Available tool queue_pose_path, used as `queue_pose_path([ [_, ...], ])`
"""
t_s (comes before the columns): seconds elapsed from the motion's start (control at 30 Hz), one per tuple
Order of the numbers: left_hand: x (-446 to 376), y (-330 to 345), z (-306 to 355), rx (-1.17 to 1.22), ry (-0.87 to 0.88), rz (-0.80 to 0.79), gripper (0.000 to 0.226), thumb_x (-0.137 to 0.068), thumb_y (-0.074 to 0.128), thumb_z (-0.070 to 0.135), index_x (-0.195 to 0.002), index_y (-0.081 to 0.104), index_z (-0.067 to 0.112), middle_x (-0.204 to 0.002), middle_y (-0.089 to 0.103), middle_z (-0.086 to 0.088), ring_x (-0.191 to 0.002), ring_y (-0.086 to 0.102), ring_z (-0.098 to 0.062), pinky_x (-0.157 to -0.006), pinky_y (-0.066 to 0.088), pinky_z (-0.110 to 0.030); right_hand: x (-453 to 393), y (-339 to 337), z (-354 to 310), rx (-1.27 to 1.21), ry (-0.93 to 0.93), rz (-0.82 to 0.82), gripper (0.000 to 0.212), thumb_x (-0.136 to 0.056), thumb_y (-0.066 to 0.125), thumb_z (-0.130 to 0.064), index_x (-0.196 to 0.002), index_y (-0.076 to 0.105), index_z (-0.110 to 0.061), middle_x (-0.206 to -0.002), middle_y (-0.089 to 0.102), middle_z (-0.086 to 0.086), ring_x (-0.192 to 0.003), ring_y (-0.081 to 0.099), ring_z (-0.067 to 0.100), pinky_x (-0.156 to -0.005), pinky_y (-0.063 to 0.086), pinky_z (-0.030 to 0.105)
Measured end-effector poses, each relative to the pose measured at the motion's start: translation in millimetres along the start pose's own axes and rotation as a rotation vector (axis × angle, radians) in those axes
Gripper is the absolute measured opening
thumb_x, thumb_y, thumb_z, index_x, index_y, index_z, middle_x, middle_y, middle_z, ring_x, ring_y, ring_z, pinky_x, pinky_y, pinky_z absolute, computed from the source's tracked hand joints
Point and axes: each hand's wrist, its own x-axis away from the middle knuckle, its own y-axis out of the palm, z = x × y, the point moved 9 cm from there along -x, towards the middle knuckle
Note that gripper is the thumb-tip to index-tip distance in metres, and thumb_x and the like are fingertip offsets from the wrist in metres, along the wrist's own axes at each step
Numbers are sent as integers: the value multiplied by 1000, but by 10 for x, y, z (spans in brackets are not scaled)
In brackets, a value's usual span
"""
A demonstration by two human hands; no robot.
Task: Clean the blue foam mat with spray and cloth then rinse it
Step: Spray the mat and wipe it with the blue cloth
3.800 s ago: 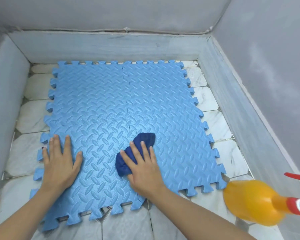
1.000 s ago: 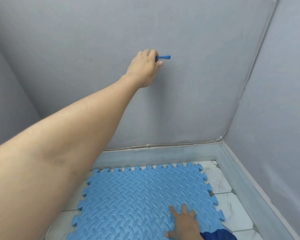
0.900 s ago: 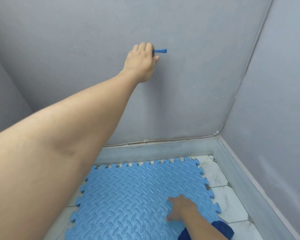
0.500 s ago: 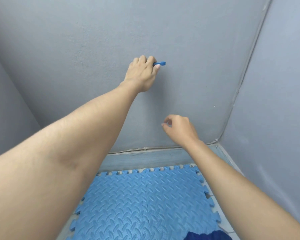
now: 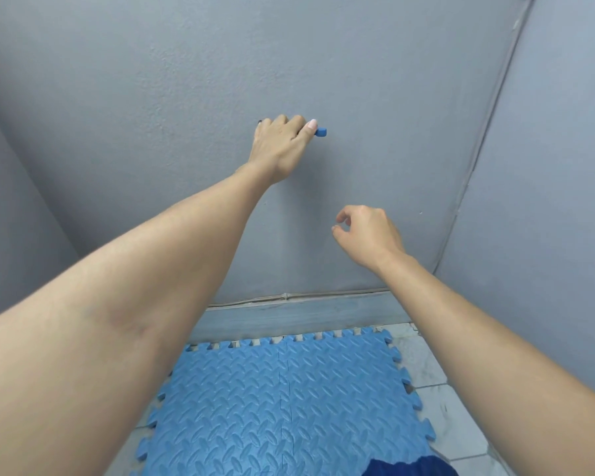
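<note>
The blue foam mat [image 5: 282, 400] lies flat on the tiled floor below me, its far edge near the back wall's base. A dark blue cloth [image 5: 409, 468] rests on the mat at the bottom edge of the view. My left hand [image 5: 282, 146] is raised against the grey back wall, fingers closed around a small blue tap handle [image 5: 321, 132] that sticks out to the right of my thumb. My right hand [image 5: 368, 235] hovers in the air lower and to the right, fingers loosely curled and holding nothing. The spray bottle is out of view.
Grey walls close the space at the back, left and right, meeting in a corner [image 5: 478, 166] at the right. A grey skirting [image 5: 306, 314] runs along the back wall's foot. White tiles [image 5: 437, 400] show beside the mat's right edge.
Since the wiping, my left hand went up to the blue handle on the wall. My right hand left the cloth on the mat and rose into the air; the handle now shows shorter.
</note>
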Motion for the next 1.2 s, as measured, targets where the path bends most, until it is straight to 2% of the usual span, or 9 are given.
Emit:
queue_pose_path([
  [0.13, 2, 11, -1, 65, 22, -17, 49, -98, 33, 53, -100, 62, 13, -111, 57, -14, -115, 42, -33, -103, 29, -38, 3, 21, 5, 15, 3, 7, 31, -90, 57, -34, -118, 65, -23, -120, 67, 4, -112, 60, 29, -86, 48, 35],
  [0.3, -18, 9, 11, 117, 40, -19, 45, -93, 39, 60, -101, 67, 26, -110, 59, -8, -116, 42, -30, -106, 30, -37, 15, 43, 21, 32, 9, 7, 33, -90, 57, -34, -119, 65, -22, -122, 66, 5, -115, 59, 29, -88, 47, 35],
  [0.43, -15, 24, -14, 143, 26, -19, 72, -75, 32, 77, -99, 69, 20, -105, 61, -6, -112, 43, -27, -104, 32, -36, 20, 41, 24, 37, 17, 12, 33, -90, 57, -34, -120, 64, -22, -122, 66, 6, -115, 59, 29, -89, 48, 35],
  [0.6, -11, 0, 0, 160, 21, 7, 57, -90, 44, 63, -96, 66, 11, -103, 58, -10, -115, 41, -29, -105, 31, -37, 21, 44, 10, 46, 18, 9, 34, -90, 57, -33, -121, 64, -21, -122, 66, 7, -115, 59, 30, -89, 48, 37],
  [0.73, -13, -2, -12, 171, 15, -4, 60, -88, 44, 65, -97, 67, 11, -95, 53, -3, -114, 42, -27, -103, 32, -36, 25, 30, 3, 50, 28, 2, 33, -90, 57, -32, -120, 64, -22, -123, 66, 7, -116, 58, 30, -90, 48, 37],
  [1.0, -5, 14, -25, 202, -3, -28, 65, -84, 43, 69, -98, 68, 11, -93, 51, 1, -115, 39, -25, -103, 34, -34, 33, -5, 41, 52, 48, -2, 33, -88, 57, -29, -120, 64, -21, -121, 66, 7, -115, 58, 31, -90, 48, 38],
  [1.1, -3, 22, -22, 201, -5, -29, 61, -85, 45, 68, -87, 63, 10, -90, 50, 1, -116, 40, -26, -102, 35, -35, 41, 18, 59, 61, 51, -6, 34, -88, 57, -28, -121, 64, -22, -122, 66, 6, -115, 59, 31, -89, 48, 37],
  [1.2, 17, 0, -18, 188, -11, -32, 51, -85, 46, 68, -72, 49, 19, -77, 45, 6, -114, 40, -25, -100, 37, -34, 60, 53, 55, 60, 52, -10, 34, -89, 57, -29, -121, 64, -22, -122, 65, 6, -115, 59, 30, -90, 48, 38],
])
